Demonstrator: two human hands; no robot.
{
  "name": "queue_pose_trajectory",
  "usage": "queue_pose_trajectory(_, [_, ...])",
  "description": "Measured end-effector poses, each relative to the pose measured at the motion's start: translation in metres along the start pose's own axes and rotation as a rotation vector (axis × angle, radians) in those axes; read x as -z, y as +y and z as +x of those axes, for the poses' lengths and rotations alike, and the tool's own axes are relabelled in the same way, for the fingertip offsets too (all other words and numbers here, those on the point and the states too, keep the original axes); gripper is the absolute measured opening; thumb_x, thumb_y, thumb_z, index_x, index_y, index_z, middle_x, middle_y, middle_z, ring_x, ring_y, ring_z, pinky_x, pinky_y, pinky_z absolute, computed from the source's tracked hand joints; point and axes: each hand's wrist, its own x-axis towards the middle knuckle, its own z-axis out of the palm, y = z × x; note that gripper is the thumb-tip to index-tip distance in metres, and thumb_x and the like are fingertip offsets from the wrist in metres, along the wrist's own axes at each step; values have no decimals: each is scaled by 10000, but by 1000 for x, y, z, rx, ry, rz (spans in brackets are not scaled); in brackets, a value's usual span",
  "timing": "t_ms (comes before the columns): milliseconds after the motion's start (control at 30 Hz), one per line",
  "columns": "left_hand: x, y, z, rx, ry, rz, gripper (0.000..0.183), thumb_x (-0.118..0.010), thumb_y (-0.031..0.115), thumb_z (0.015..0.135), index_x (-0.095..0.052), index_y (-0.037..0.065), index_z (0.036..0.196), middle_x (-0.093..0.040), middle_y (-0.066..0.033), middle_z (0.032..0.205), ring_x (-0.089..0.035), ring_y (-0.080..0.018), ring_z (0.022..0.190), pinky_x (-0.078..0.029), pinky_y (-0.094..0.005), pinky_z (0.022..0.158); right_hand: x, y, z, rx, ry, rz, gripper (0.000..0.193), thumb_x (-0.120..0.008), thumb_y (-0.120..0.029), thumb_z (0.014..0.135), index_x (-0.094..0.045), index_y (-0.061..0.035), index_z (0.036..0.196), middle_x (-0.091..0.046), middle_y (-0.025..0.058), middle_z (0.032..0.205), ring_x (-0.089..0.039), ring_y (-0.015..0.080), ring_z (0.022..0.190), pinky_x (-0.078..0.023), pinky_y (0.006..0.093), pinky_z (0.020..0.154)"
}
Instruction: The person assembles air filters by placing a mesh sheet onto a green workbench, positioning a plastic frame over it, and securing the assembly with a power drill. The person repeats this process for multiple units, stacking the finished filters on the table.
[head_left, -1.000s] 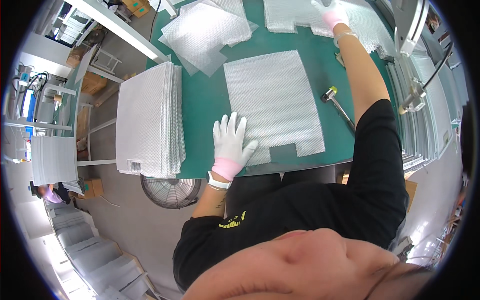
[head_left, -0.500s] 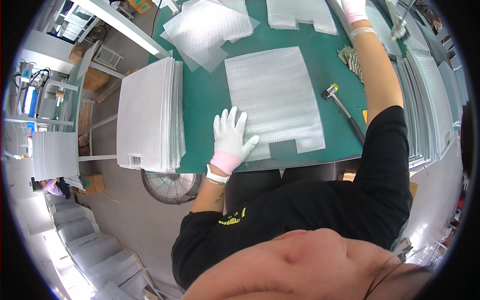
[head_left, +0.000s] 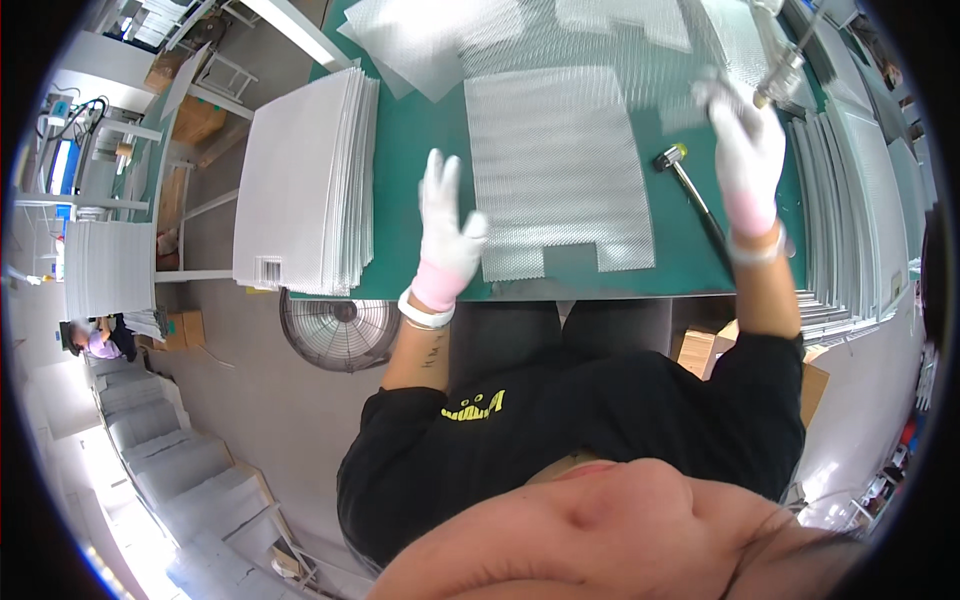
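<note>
A silvery mesh sheet (head_left: 560,170) with a notch in its near edge lies flat on the green table (head_left: 420,120). By its left edge is my white-gloved left hand (head_left: 447,225), fingers stretched out and holding nothing. Past the sheet's right side my gloved right hand (head_left: 745,150) pinches the corner of another thin mesh sheet (head_left: 650,85). Motion smears that second sheet, and the table shows through it. A hammer (head_left: 690,185) with a yellow-green face and a black handle lies between the flat sheet and my right hand.
A tall stack of mesh sheets (head_left: 300,180) stands at the table's left. More loose sheets (head_left: 430,35) overlap at the far side. Upright panels (head_left: 850,210) line the right. A floor fan (head_left: 340,330) sits below the near edge. Another person (head_left: 100,340) is far left.
My right hand has come back from the far right, bringing a mesh sheet with it. My left hand has lifted off the flat sheet and moved slightly left.
</note>
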Motion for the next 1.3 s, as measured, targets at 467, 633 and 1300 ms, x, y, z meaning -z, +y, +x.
queue_pose_trajectory(467, [-8, 55, -9, 326, 4, 131, 908, -817, 199, 800, -321, -71, 1511, -692, -111, 909, -658, -152, 725, -544, -262, 697, -29, 10, -150, -320, -92, -258, 467, -739, -74, 821, -671, -1, 1277, -618, 59, 792, -518, 91, 665, -480, 253, 660])
queue_pose_trajectory(633, [-19, 41, -8, 328, -118, 322, 931, -795, 323, 810, -321, -69, 1508, -677, -229, 1131, -690, -343, 960, -550, -369, 850, -31, 28, -149, -283, -152, -328, 408, -725, -114, 840, -696, -52, 1243, -629, 94, 788, -558, 171, 632, -487, 289, 642])
queue_pose_trajectory(1300, [-20, 36, -3, 445, -271, 387, 944, -767, 414, 816, -336, -70, 1502, -651, -262, 1168, -661, -375, 1027, -531, -404, 901, -31, 33, -142, -123, -332, -711, 375, -712, -275, 871, -692, -123, 1213, -672, 127, 881, -670, 306, 808, -531, 388, 717])
